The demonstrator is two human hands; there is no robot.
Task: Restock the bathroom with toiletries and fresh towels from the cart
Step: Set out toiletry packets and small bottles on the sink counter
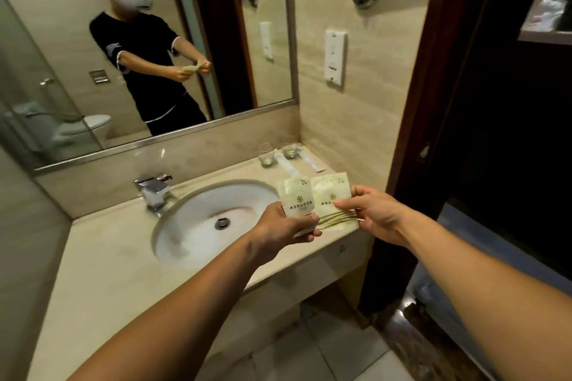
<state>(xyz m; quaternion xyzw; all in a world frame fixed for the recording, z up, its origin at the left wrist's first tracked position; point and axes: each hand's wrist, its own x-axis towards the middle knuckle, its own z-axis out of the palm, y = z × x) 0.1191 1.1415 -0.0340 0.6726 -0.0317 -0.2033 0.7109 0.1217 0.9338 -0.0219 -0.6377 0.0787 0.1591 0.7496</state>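
A chrome faucet (153, 192) stands behind the white sink (185, 226) under the mirror (192, 40)

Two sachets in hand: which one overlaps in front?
The right sachet, pinched by the right hand. Its left edge covers the left sachet, which the left hand holds.

Between the round white sink basin (198, 226) and the dark wooden door frame (411, 133), a strip of cream marble counter (102, 272) lies bare. At its twelve o'clock end, two clear drinking glasses (267, 155) and long white paper-wrapped sticks (309, 161) crowd the corner. At nine o'clock the square chrome tap (153, 192) juts up.
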